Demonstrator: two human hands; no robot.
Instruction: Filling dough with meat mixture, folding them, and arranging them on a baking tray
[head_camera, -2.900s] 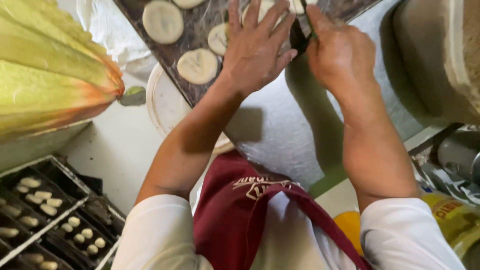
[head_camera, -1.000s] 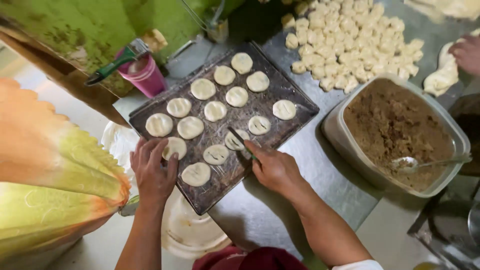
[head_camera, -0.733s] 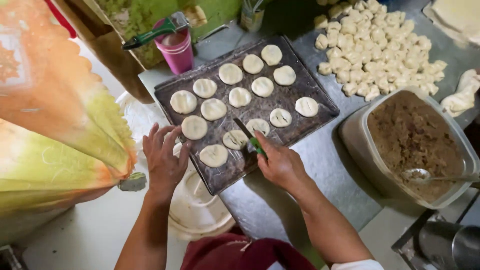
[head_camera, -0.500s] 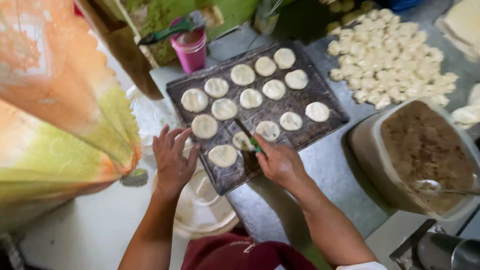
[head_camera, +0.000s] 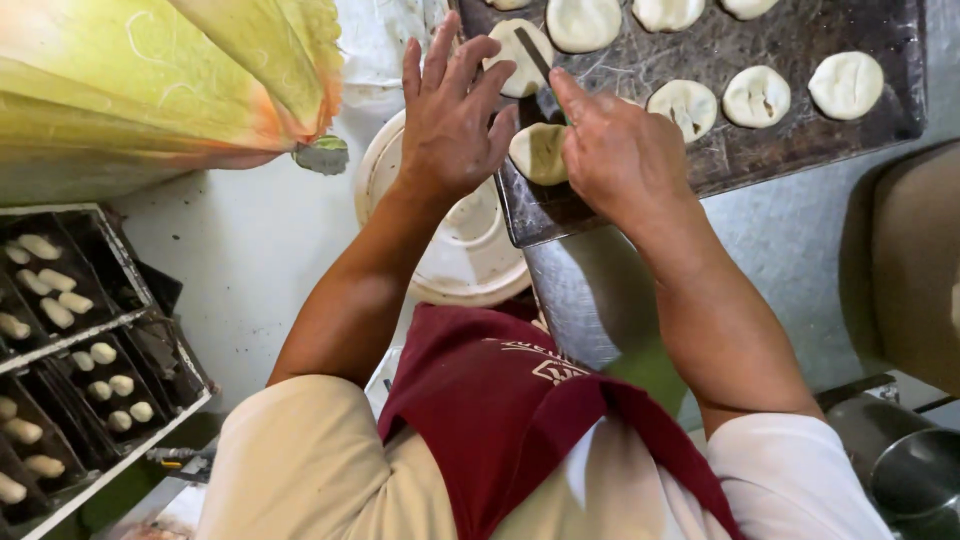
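right hand (head_camera: 620, 150): pinches thin blade (head_camera: 538, 72) under dough disc (head_camera: 540, 153)
left hand (head_camera: 450, 110): open, fingers spread, empty
tip: keep blade flat on tray (head_camera: 800, 150)

My right hand (head_camera: 615, 150) covers most of the blade (head_camera: 540, 75) and part of one dough round (head_camera: 540, 152). The baking tray (head_camera: 800, 150) runs off the top edge. The container (head_camera: 905, 270) at right is cut off and blurred.

pale cream dough discs (head_camera: 760, 95), dark grey tray (head_camera: 700, 160), maroon apron (head_camera: 500, 400), white lid (head_camera: 470, 250)
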